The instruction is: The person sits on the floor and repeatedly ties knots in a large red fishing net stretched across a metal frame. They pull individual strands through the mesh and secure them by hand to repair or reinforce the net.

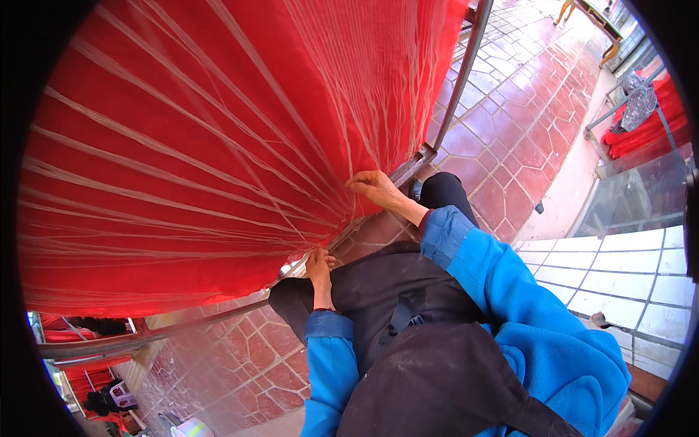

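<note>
A wide sheet of red cloth [240, 69] is stretched in front of me, with long white threads [366, 109] fanning across it and drawing together at its near edge. My right hand [378, 189] is at that edge, thumb and fingers pinched on the white threads. Lower and to the left, my left hand [319, 268] is closed at the cloth's edge, its fingers curled. What lies between those fingers is too small to make out.
A metal bar [466, 69] runs along the cloth's right side, and a curved rail [156, 333] passes below it. Reddish stone paving [502, 146] surrounds my legs. White tiles [611, 280] rise at right; more red cloth [659, 113] hangs on a rack beyond.
</note>
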A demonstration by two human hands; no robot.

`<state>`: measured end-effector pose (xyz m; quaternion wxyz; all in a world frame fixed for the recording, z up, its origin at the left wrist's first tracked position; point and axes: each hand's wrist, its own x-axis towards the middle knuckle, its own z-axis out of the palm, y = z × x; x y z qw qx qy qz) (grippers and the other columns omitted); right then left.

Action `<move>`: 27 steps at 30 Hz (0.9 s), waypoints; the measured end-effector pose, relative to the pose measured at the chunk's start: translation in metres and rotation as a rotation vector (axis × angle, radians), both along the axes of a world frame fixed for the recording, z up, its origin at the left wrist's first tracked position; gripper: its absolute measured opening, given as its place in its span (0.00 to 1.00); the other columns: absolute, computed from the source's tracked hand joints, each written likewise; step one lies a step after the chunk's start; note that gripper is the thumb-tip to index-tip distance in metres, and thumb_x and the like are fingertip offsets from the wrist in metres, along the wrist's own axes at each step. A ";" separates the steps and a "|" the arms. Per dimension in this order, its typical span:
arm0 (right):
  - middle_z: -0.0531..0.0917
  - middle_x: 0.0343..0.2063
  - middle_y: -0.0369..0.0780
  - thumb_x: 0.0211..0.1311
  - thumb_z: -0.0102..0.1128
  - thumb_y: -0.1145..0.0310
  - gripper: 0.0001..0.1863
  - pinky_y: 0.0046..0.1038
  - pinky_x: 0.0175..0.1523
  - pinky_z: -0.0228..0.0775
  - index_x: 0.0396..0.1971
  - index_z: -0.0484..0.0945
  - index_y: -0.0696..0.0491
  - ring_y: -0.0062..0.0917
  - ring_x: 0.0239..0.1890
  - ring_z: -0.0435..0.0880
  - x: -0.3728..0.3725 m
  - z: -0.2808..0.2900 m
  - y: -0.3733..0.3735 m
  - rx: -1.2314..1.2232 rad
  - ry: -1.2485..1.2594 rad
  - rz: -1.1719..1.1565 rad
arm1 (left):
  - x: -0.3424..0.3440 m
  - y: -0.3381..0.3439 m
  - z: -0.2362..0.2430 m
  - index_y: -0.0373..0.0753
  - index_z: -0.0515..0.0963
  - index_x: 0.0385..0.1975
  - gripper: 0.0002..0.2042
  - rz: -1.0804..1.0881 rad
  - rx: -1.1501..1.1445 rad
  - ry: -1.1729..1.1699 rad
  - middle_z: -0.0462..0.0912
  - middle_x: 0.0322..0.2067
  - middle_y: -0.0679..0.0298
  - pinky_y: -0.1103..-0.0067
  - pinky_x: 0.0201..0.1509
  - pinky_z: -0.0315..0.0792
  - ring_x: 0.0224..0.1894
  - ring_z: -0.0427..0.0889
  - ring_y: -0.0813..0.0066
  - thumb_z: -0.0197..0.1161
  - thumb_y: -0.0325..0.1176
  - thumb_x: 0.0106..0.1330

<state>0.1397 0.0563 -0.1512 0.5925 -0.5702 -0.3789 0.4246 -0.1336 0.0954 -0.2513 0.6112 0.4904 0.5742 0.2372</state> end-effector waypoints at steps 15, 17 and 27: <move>0.83 0.24 0.40 0.68 0.47 0.61 0.14 0.20 0.25 0.73 0.37 0.77 0.57 0.23 0.23 0.83 0.079 -0.003 -0.057 -0.124 0.269 -0.369 | -0.022 0.021 0.002 0.34 0.71 0.31 0.13 0.571 -0.173 -0.228 0.80 0.21 0.51 0.75 0.20 0.74 0.19 0.81 0.60 0.48 0.38 0.69; 0.84 0.26 0.41 0.69 0.47 0.60 0.15 0.21 0.26 0.75 0.39 0.76 0.58 0.24 0.26 0.84 0.091 -0.001 -0.061 -0.102 0.234 -0.390 | -0.024 0.022 -0.001 0.33 0.71 0.32 0.13 0.587 -0.182 -0.199 0.80 0.21 0.51 0.75 0.19 0.74 0.19 0.81 0.60 0.48 0.39 0.69; 0.83 0.23 0.38 0.66 0.49 0.68 0.12 0.19 0.27 0.73 0.38 0.78 0.59 0.19 0.25 0.82 0.061 -0.001 -0.070 -0.173 0.128 -0.168 | -0.010 0.009 -0.018 0.34 0.72 0.43 0.12 0.276 -0.016 -0.157 0.80 0.26 0.57 0.79 0.26 0.75 0.25 0.81 0.69 0.60 0.25 0.59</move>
